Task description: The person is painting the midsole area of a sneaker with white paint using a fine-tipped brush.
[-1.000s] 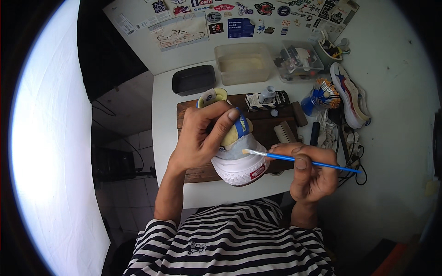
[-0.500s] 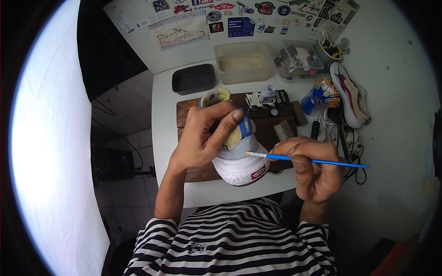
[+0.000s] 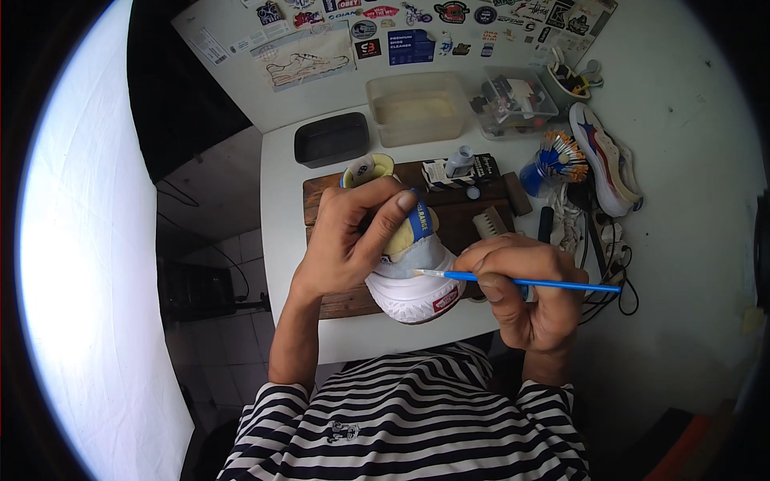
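My left hand [image 3: 353,236] grips a sneaker [image 3: 413,276] with a white sole, grey heel panel and blue-and-yellow collar, heel turned toward me above a wooden board [image 3: 337,301]. My right hand [image 3: 525,293] pinches a thin blue-handled paintbrush [image 3: 521,281] held level. Its pale tip touches the grey heel area just above the white sole. My left thumb lies over the blue heel tab.
On the white table [image 3: 277,168] stand a black tray [image 3: 331,138], a clear tub [image 3: 417,108], a clear box of supplies [image 3: 517,100], a small bottle [image 3: 459,162], a cup of brushes [image 3: 553,164] and a scrubbing brush [image 3: 491,222]. Another sneaker [image 3: 601,156] lies at the right.
The right hand has moved left and slightly up, bringing the brush tip from the sole's edge onto the grey heel. The left hand keeps its hold on the sneaker.
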The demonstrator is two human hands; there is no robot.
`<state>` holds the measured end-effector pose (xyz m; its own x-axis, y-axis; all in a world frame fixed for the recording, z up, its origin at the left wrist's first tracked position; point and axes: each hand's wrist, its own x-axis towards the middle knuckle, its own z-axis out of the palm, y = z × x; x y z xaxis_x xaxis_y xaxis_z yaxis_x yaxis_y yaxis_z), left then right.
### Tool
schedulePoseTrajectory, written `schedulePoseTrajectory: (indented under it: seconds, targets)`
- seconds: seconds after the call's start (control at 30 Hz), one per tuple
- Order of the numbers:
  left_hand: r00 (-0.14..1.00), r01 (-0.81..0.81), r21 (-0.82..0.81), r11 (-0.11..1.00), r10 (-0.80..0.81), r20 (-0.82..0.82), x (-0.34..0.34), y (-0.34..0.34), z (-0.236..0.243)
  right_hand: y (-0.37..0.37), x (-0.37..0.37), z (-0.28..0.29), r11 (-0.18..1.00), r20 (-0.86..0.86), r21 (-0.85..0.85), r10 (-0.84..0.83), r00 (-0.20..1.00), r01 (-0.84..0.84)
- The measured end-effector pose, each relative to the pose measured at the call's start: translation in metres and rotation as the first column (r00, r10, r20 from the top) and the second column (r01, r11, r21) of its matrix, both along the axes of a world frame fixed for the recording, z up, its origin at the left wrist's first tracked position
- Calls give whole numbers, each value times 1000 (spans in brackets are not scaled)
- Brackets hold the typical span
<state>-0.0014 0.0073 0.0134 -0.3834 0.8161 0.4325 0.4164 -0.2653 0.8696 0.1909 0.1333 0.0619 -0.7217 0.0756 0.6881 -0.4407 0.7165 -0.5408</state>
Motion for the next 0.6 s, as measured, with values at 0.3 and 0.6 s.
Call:
schedulePoseTrajectory:
  seconds: [0.3, 0.6]
  targets:
    - [1000, -14, 20, 1000, 14, -20, -1, -6, -1, 19, 9, -23, 982, -17, -176, -69, 997, 65]
    - [999, -8, 172, 985, 14, -33, -7, -11, -6, 53, 2, -21, 880, -263, -474, -171, 949, 27]
